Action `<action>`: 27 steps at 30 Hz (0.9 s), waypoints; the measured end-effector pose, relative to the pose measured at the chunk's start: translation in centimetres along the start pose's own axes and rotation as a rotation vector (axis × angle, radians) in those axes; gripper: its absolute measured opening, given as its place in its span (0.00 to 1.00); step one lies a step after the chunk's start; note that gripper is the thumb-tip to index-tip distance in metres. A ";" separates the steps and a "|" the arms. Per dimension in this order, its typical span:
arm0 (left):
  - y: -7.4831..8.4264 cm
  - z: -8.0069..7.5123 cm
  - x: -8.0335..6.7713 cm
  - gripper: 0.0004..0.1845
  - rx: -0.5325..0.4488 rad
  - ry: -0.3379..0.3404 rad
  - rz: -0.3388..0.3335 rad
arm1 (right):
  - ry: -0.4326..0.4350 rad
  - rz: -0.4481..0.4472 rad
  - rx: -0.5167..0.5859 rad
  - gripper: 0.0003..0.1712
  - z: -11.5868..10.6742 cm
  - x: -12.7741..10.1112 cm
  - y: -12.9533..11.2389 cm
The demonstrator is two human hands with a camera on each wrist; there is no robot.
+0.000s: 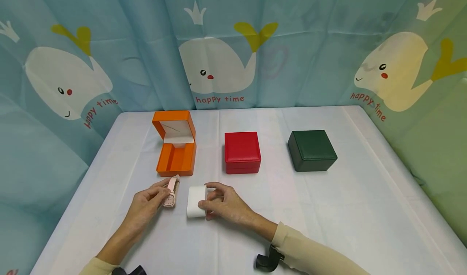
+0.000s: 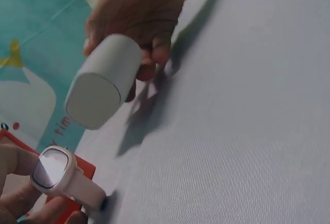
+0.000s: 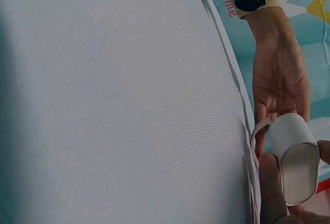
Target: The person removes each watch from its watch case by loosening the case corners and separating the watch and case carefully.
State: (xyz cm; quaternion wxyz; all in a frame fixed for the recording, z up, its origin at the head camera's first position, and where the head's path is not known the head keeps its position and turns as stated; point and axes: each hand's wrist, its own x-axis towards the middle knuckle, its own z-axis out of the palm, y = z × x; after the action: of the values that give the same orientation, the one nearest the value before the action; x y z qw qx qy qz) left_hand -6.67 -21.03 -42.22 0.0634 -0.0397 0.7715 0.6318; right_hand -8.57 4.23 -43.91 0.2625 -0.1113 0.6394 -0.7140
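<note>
My left hand [image 1: 145, 205] pinches a wristwatch [image 1: 169, 201] with a pink strap, just in front of the open orange watch box [image 1: 176, 172]. In the left wrist view the pale square-cased watch [image 2: 50, 168] faces up, its strap hanging toward the cloth. To its right, my right hand [image 1: 229, 204] grips a white watch cushion [image 1: 196, 202], thumb on one side and fingers on the other. The right wrist view shows the flat oval end of the cushion [image 3: 299, 174] between the fingers. Watch and cushion are apart in the head view.
A closed red box [image 1: 242, 147] stands behind and right of my hands, with a closed dark green box [image 1: 312, 150] farther right. White cloth [image 1: 328, 218] covers the table. A blue curtain [image 1: 146, 64] with whale prints hangs at the back and sides.
</note>
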 end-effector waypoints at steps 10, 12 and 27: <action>-0.2 0.4 0.0 0.16 0.148 0.075 -0.140 | -0.014 0.001 -0.005 0.34 0.0 0.0 0.0; -0.2 0.4 -0.1 0.16 0.147 0.067 -0.147 | -0.017 0.002 0.000 0.34 0.0 0.0 0.0; -0.6 -0.1 -0.3 0.11 0.464 0.020 0.021 | -0.007 0.000 -0.045 0.34 -0.1 0.4 -0.1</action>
State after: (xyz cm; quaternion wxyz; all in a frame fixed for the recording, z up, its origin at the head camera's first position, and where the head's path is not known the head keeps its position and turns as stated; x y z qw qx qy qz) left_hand -6.30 -21.29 -42.72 0.0565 -0.0222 0.8971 0.4376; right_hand -8.93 4.12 -43.90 0.2623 -0.1197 0.6545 -0.6989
